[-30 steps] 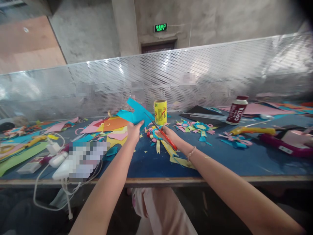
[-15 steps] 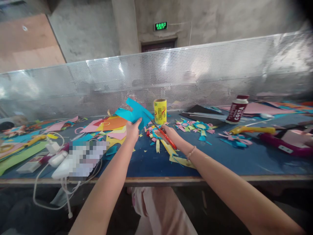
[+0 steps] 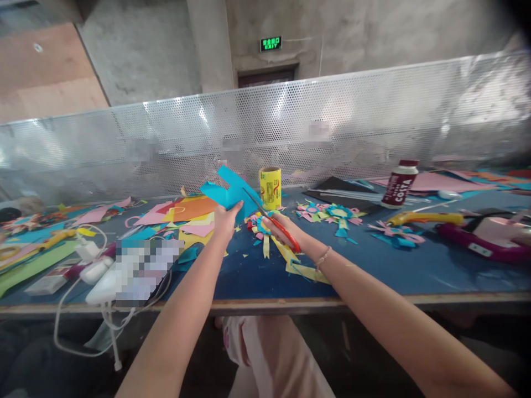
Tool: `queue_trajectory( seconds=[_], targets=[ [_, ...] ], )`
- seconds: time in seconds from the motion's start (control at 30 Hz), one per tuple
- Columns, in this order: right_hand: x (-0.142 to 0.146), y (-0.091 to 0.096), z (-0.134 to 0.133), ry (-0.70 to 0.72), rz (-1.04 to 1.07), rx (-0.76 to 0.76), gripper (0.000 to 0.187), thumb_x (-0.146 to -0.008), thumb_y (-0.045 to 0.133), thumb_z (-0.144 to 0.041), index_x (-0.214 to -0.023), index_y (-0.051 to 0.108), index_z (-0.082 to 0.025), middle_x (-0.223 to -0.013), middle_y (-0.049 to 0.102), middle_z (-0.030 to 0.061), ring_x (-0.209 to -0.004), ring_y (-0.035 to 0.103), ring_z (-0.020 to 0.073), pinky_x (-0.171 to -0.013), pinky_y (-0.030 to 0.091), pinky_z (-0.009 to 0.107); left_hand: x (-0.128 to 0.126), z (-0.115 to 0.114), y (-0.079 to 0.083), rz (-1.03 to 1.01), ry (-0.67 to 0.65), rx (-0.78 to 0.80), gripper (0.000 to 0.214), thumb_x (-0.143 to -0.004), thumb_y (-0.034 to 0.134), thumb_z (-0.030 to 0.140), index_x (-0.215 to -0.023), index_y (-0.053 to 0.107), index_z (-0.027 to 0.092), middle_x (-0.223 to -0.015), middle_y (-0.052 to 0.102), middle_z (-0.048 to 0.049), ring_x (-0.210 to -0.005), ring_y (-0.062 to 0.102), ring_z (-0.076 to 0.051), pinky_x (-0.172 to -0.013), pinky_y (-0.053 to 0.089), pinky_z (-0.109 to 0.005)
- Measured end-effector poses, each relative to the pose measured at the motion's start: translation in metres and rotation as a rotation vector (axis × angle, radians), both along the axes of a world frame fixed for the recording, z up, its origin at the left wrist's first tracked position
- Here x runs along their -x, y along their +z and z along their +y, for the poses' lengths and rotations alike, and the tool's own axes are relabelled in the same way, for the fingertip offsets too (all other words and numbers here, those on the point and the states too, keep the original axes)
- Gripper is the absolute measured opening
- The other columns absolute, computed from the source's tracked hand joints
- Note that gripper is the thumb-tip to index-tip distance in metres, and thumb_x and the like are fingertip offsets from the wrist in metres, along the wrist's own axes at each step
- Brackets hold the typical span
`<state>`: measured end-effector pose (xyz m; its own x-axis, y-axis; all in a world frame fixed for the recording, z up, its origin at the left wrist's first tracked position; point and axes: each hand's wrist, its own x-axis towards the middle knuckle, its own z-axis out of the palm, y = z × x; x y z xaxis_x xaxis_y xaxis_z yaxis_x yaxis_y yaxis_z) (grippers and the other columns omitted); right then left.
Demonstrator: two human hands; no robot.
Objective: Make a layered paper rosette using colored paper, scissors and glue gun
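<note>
Nearest: a pale yellow paper strip (image 3: 309, 271) is lying on the dark blue tabletop (image 3: 253, 284), just below the right wrist. The right hand (image 3: 285, 229) is closing around the red handles of a pair of slim metal-bladed scissors (image 3: 293, 241); the exact spread of the handles is not readable. The blades are pointing away and leftward, overlapping the sheet's right side; whether paper is sitting between them cannot be told.

The left hand (image 3: 226, 220) is pinching a notched, bright blue paper sheet (image 3: 235, 193) at its lower edge, thumb on the near face, other fingers mostly hidden behind. The sheet is standing tilted above the tabletop, ahead of and between the hands.

Handling (judged): sheet light, fairly stiff, not slippery, but likely creasing or tearing at the narrow prongs beside the notch. Best hold: the broad lower body, where the thumb is pressing, clear of the blades. Scissors probably light and rigid; hold by the handle loops only.

Beyond the right hand, a multicoloured paper rosette (image 3: 258, 224) is lying close by; farther, a yellow printed cylindrical roll (image 3: 270, 189) is standing upright.
</note>
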<state>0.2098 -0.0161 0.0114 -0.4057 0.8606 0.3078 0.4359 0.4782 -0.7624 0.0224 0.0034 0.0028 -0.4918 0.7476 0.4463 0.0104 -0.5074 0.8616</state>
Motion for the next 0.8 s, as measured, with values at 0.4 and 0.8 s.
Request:
queue_trajectory(
  seconds=[0.4, 0.8],
  targets=[
    [0.0012, 0.0012, -0.0032, 0.113, 0.049, 0.157, 0.049, -0.082, 0.040, -0.069, -0.069, 0.034, -0.022, -0.048, 0.038, -0.0058, -0.041, 0.038, 0.0093, -0.041, 0.032, 0.022, -0.0051, -0.0048, 0.0003, 0.008, -0.155, 0.010, 0.037, -0.059, 0.080, 0.039, -0.084, 0.071, 0.014, -0.091, 0.073, -0.0100, -0.082, 0.068, -0.025, -0.081, 0.051, -0.037],
    [0.0039, 0.0022, 0.0048, -0.052, -0.191, -0.108, 0.038, -0.090, 0.037, -0.052, -0.072, 0.044, -0.020, -0.069, 0.057, 0.0027, -0.070, 0.055, 0.0163, -0.065, 0.040, 0.026, -0.0067, -0.0037, 0.0022, -0.079, -0.175, 0.007, 0.035, -0.054, 0.082, 0.035, -0.080, 0.069, 0.014, -0.088, 0.073, -0.0098, -0.080, 0.068, -0.024, -0.082, 0.052, -0.039]
  ],
)
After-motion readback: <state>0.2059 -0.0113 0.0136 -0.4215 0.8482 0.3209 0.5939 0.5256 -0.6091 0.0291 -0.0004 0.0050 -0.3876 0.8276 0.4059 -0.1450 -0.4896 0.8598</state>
